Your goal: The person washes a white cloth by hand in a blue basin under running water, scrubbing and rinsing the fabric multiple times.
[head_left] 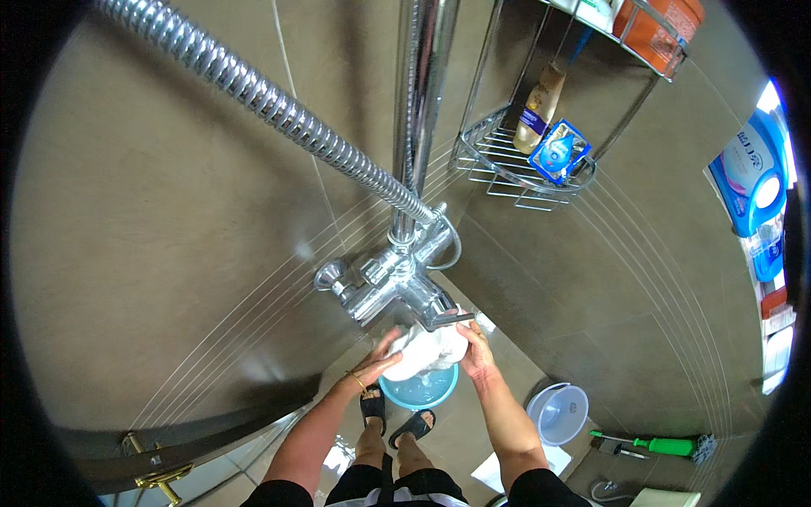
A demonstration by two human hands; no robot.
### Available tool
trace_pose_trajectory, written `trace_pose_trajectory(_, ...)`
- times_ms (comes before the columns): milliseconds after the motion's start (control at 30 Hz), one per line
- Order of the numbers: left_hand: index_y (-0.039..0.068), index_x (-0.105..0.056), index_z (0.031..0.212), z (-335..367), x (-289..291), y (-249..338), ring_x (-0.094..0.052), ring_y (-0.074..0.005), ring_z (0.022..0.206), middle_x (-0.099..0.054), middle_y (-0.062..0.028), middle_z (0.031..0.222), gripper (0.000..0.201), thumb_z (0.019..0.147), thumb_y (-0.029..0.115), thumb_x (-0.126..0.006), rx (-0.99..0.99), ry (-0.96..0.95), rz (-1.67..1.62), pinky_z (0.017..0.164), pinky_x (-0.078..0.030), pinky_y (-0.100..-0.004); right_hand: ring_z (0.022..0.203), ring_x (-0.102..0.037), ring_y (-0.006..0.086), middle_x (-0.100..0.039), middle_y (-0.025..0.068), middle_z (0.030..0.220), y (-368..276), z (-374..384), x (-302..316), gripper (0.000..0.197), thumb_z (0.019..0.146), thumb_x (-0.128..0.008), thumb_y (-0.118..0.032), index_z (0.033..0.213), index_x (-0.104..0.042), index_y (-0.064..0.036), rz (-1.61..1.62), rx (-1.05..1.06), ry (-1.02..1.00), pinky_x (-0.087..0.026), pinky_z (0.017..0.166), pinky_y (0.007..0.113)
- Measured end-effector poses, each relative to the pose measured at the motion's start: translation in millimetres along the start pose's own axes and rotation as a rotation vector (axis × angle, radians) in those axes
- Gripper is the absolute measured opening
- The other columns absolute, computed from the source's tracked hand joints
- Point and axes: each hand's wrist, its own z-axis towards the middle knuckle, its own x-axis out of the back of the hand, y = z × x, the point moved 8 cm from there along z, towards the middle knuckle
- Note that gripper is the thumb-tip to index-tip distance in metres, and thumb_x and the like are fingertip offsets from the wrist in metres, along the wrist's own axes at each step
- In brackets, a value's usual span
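Observation:
Both my hands hold a wet white cloth [425, 349] under the spout of a chrome shower tap [384, 283]. My left hand [380, 359] grips the cloth's left side. My right hand [476, 346] grips its right side, just below the tap lever. A light blue basin [420, 393] with water stands on the floor directly under the cloth, in front of my feet in black sandals [393, 414].
A ribbed chrome shower hose [253, 93] runs from upper left to the tap. A wire corner shelf [519, 165] holds a bottle and a blue packet. A clear bucket [557, 411] and a green-handled brush [659, 444] lie on the floor at right. A door with a brass handle [160, 473] is at lower left.

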Motion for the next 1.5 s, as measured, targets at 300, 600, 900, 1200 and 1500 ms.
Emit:
trace_pose_trajectory(300,0.005,-0.053,0.116,45.2,-60.6,-20.5,-0.056,-0.0103,0.087,-0.06,-0.0027,0.1,0.038,0.082,0.019,-0.062,0.0,-0.054,0.016,0.075,-0.048,-0.0266,0.108,-0.05,0.0218,-0.055,0.0082,0.115,6.3,16.8,7.2,0.065,0.061,-0.046,-0.001,0.126,-0.044,-0.0046,-0.201,0.049,-0.054,-0.037,0.096,0.031)
trace_pose_trajectory(600,0.002,-0.059,0.102,38.0,-69.7,-3.6,-0.062,-0.0232,0.08,-0.065,-0.0102,0.092,0.028,0.083,0.023,-0.053,0.213,-0.055,-1.094,0.072,-0.051,-0.0372,0.127,-0.03,0.0317,-0.031,0.0172,0.138,48.8,14.1,50.9,0.072,0.081,-0.052,-0.057,0.139,-0.031,-0.0211,-0.676,-0.249,0.372,-0.029,0.102,0.044)
trace_pose_trajectory(900,0.003,-0.058,0.104,8.1,-23.9,5.8,-0.061,-0.0229,0.091,-0.064,-0.0099,0.098,0.028,0.081,0.02,-0.059,0.049,0.158,-1.149,0.082,-0.049,-0.037,0.077,-0.058,0.0244,-0.061,0.0079,0.093,161.4,43.8,85.2,0.033,0.075,-0.064,-0.025,0.101,-0.058,-0.0054,-0.308,-0.484,0.248,-0.048,0.069,0.038)
trace_pose_trajectory(1200,0.008,-0.057,0.091,-74.1,114.0,64.9,-0.061,-0.03,0.071,-0.062,-0.0119,0.078,0.024,0.068,0.009,-0.062,-0.072,0.755,0.582,0.064,-0.048,-0.0391,0.065,-0.049,0.0134,-0.05,0.0016,0.073,-64.7,22.6,75.6,0.007,0.08,-0.049,-0.002,0.082,-0.053,-0.0077,-0.568,0.076,0.547,-0.041,0.055,0.029)
trace_pose_trajectory(1500,0.013,-0.058,0.083,-79.9,78.2,86.2,-0.06,-0.0357,0.073,-0.062,-0.0157,0.077,0.015,0.071,0.006,-0.051,-0.134,0.825,0.759,0.065,-0.046,-0.0444,0.088,-0.06,0.0323,-0.062,0.0137,0.084,-78.7,-10.0,5.7,0.022,0.068,-0.061,-0.009,0.091,-0.062,-0.0082,-2.343,0.507,0.21,-0.051,0.072,0.042)
